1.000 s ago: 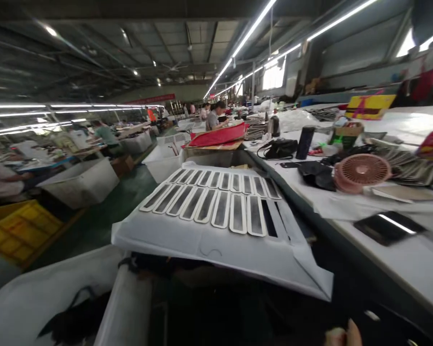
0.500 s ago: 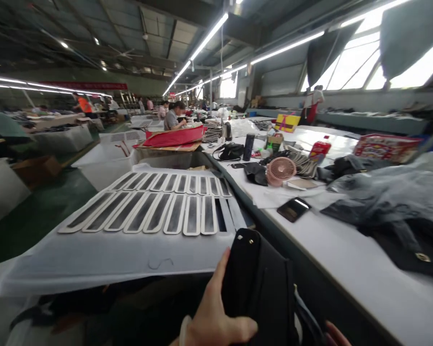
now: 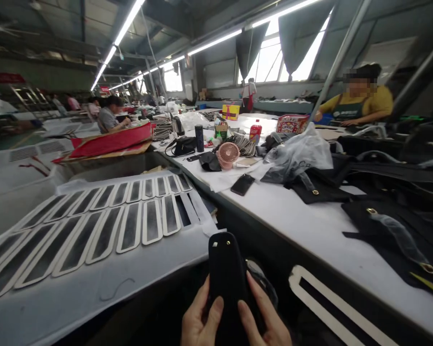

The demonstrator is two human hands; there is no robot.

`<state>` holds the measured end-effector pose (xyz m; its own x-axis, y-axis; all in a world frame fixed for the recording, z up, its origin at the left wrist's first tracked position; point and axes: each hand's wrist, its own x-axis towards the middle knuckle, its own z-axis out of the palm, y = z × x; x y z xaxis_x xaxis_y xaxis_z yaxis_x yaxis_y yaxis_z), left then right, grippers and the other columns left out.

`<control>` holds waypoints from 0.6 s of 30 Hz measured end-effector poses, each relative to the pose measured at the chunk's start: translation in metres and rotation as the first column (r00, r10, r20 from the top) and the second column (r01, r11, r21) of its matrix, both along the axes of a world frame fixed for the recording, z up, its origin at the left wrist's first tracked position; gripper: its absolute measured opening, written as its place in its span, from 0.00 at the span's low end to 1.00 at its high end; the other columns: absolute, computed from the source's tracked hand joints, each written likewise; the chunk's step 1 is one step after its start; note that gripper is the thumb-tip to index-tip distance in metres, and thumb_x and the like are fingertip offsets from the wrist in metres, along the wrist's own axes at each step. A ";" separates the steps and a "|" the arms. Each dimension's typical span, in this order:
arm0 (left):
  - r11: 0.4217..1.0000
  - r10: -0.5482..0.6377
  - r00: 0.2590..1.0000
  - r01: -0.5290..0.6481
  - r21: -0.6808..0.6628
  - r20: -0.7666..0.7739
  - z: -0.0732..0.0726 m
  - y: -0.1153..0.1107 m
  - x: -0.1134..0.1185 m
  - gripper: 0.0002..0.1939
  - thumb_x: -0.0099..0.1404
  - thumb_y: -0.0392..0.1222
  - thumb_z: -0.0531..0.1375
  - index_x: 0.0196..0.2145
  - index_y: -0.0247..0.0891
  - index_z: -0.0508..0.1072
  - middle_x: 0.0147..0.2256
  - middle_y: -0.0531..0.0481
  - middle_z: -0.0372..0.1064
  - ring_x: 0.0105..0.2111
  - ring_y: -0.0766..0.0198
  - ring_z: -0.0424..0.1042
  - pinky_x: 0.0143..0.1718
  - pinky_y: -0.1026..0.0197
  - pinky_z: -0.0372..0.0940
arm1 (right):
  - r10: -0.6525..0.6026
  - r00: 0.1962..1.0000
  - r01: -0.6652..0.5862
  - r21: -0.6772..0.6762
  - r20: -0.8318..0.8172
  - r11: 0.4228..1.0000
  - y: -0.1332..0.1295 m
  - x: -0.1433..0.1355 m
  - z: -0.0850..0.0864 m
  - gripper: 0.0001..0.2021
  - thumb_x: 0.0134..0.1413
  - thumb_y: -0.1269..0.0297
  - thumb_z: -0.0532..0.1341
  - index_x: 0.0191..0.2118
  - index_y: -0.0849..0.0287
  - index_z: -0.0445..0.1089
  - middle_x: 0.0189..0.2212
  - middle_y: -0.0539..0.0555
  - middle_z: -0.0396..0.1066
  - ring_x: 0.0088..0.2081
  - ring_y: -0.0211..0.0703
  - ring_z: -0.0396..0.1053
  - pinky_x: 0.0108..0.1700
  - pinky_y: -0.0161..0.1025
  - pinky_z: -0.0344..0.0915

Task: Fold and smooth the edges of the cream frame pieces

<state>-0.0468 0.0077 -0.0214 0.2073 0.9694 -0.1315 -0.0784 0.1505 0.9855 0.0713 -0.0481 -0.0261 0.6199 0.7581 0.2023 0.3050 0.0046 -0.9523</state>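
Low in the middle I hold a black bag [image 3: 226,274] upright, its narrow end facing up and away. Two small metal studs shine near its rounded tip. My left hand [image 3: 202,315] is closed on its left side, thumb on the near face. On the opposite side my right hand [image 3: 263,312] grips it the same way. Left of the bag, rows of long black panels with white borders [image 3: 130,226] lie on a pale covered table [image 3: 159,262]. Something with a clear, shiny surface, too unclear to name, shows behind my right hand.
A white worktable [image 3: 274,226] runs along the right, bearing a phone [image 3: 242,184], a pink fan [image 3: 228,155], plastic wrap [image 3: 303,154] and black bag pieces [image 3: 393,240]. A white-edged strip [image 3: 332,302] lies at lower right. A co-worker [image 3: 361,103] sits at the far right.
The view has turned to the right. My right hand has come up from the lower edge onto the bag, which now stands more upright between both hands. The left hand's grip has shifted lower.
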 end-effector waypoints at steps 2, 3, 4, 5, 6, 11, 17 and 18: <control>0.998 0.053 0.996 -0.049 0.047 -0.077 -0.004 -0.003 0.003 0.33 0.62 0.63 0.60 0.57 0.39 0.71 0.58 0.46 0.68 0.60 0.50 0.63 0.64 0.52 0.57 | -0.002 1.000 0.003 0.030 -0.031 1.000 0.000 0.002 0.007 0.23 0.63 0.50 0.57 0.58 0.55 0.68 0.58 0.52 0.67 0.59 0.50 0.64 0.61 0.40 0.63; 0.994 0.069 0.990 -0.057 0.095 -0.122 -0.004 -0.004 0.005 0.32 0.64 0.62 0.59 0.58 0.41 0.71 0.58 0.47 0.68 0.61 0.51 0.63 0.64 0.52 0.56 | -0.003 0.999 0.005 0.042 -0.039 0.999 0.000 0.004 0.010 0.23 0.62 0.51 0.58 0.59 0.55 0.68 0.58 0.51 0.67 0.59 0.49 0.64 0.60 0.39 0.63; 0.988 0.080 0.983 -0.056 0.145 -0.166 -0.002 -0.004 0.007 0.30 0.65 0.62 0.57 0.58 0.42 0.70 0.59 0.49 0.67 0.61 0.52 0.63 0.64 0.52 0.57 | -0.006 0.999 0.008 0.049 -0.044 0.999 0.000 0.005 0.013 0.23 0.62 0.51 0.58 0.59 0.55 0.68 0.58 0.51 0.67 0.59 0.49 0.64 0.60 0.38 0.64; 0.981 0.089 0.974 -0.049 0.189 -0.207 0.001 -0.004 0.010 0.29 0.66 0.61 0.56 0.59 0.43 0.69 0.59 0.50 0.67 0.61 0.52 0.63 0.63 0.53 0.58 | -0.012 0.999 0.014 0.049 -0.051 0.999 0.001 0.007 0.014 0.24 0.62 0.51 0.58 0.59 0.55 0.68 0.58 0.51 0.67 0.59 0.48 0.65 0.60 0.37 0.64; 0.973 0.097 0.966 -0.041 0.228 -0.242 0.004 -0.004 0.012 0.28 0.68 0.59 0.55 0.59 0.44 0.69 0.59 0.50 0.67 0.60 0.53 0.64 0.63 0.53 0.59 | -0.022 0.998 0.025 0.041 -0.060 0.999 0.001 0.007 0.015 0.24 0.61 0.51 0.59 0.59 0.56 0.68 0.57 0.52 0.68 0.58 0.48 0.66 0.59 0.35 0.64; 0.945 0.105 0.949 -0.003 0.326 -0.296 0.008 -0.002 0.020 0.23 0.70 0.54 0.54 0.58 0.45 0.70 0.58 0.50 0.68 0.58 0.53 0.67 0.61 0.54 0.61 | -0.117 0.986 0.116 -0.014 -0.118 0.993 -0.001 0.008 0.010 0.24 0.58 0.46 0.61 0.53 0.57 0.74 0.47 0.54 0.76 0.49 0.51 0.74 0.49 0.34 0.72; 0.969 0.034 0.955 0.041 0.242 -0.296 0.010 0.000 0.019 0.22 0.68 0.53 0.57 0.58 0.48 0.71 0.59 0.52 0.67 0.60 0.49 0.65 0.64 0.48 0.57 | -0.207 0.977 0.208 0.006 -0.048 0.978 -0.001 0.005 0.004 0.25 0.58 0.45 0.60 0.52 0.59 0.75 0.46 0.55 0.76 0.48 0.53 0.74 0.43 0.34 0.75; 0.968 0.021 0.954 0.055 0.245 -0.299 0.011 0.001 0.019 0.22 0.68 0.54 0.57 0.57 0.48 0.71 0.59 0.52 0.67 0.60 0.48 0.65 0.64 0.48 0.57 | -0.220 0.975 0.220 0.003 -0.035 0.976 0.000 0.005 0.003 0.25 0.58 0.45 0.60 0.51 0.59 0.75 0.46 0.55 0.76 0.48 0.53 0.75 0.44 0.33 0.75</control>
<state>-0.0277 0.0084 -0.0100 0.2128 0.9756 0.0544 0.2234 -0.1028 0.9693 0.0761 -0.0485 -0.0232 0.7778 0.6013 0.1830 0.2669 -0.0524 -0.9623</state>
